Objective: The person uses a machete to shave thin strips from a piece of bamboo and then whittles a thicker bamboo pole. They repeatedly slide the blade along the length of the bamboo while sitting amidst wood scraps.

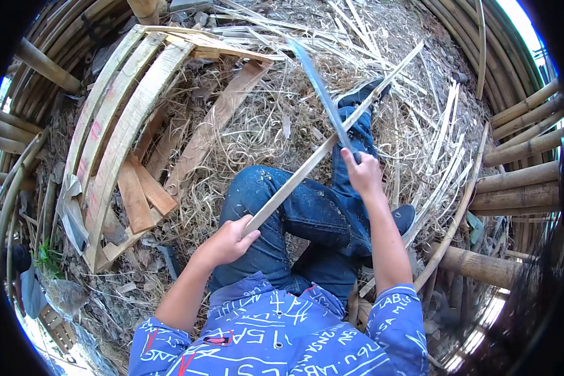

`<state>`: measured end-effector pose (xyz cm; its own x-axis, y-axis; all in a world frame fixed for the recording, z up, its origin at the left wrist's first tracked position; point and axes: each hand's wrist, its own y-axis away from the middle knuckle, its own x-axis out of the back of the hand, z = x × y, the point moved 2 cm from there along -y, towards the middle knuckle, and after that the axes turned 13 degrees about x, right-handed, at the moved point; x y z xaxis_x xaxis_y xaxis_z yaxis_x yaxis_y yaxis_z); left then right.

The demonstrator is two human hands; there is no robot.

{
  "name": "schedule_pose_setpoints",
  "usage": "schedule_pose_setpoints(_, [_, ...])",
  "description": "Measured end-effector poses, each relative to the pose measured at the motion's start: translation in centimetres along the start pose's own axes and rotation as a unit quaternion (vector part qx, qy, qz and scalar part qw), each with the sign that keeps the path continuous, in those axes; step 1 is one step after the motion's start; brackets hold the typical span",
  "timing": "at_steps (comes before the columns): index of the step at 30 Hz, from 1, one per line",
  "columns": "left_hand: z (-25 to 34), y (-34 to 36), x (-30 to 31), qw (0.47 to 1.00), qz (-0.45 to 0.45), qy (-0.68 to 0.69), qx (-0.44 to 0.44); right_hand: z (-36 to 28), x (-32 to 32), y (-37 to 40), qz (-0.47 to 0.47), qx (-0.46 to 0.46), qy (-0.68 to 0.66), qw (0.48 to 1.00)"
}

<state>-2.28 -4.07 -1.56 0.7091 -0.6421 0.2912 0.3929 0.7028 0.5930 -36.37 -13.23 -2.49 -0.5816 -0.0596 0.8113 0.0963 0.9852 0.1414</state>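
My left hand [227, 240] is closed round the near end of a long, flat bamboo strip [297, 178]. The strip slants up and away to the right, over my bent leg in blue jeans [257, 194]. In my right hand [363, 172] is the handle of a long-bladed knife [319, 84], its bluish blade pointing forward and slightly left. Blade and strip cross just ahead of my right hand, the blade lying right at the strip's edge. The strip's far part passes over my shoe [360, 93].
Curly shavings [257, 138] cover the ground around my legs. On the left leans a slatted wooden pallet [128, 125], with loose boards [216, 122] beside it. Thin split strips [442, 172] lie to the right. Bamboo poles [520, 182] form walls on both sides.
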Motion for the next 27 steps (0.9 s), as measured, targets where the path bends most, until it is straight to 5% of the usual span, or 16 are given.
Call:
schedule_pose_setpoints(4, [-0.2, 0.4, 0.0, 0.999, -0.014, 0.038, 0.026, -1.5, -1.6, 2.7, -0.015, 0.127, 0.064, 0.99])
schedule_pose_setpoints(7, [0.1, 0.4, 0.3, 0.998, -0.028, 0.008, 0.049, 0.4, -1.4, 0.5, 0.002, 0.106, 0.101, 0.989])
schedule_pose_setpoints(10, [-0.4, 0.3, 0.0, 1.0, 0.0, 0.018, 0.013, 3.7, -0.4, -2.8, 0.046, -0.015, 0.053, 0.997])
schedule_pose_setpoints(16, [-0.7, 0.1, -0.2, 1.0, 0.016, 0.005, -0.014, 2.1, -0.9, -1.2, 0.04, -0.007, -0.017, 0.999])
schedule_pose_setpoints(22, [-0.6, 0.3, -0.1, 0.999, 0.005, 0.036, -0.005, -1.7, -2.3, 2.4, -0.014, 0.159, 0.102, 0.982])
schedule_pose_setpoints(27, [-0.5, 0.5, -0.1, 1.0, 0.015, 0.01, 0.003, 4.1, 1.1, -4.3, 0.089, -0.018, 0.034, 0.995])
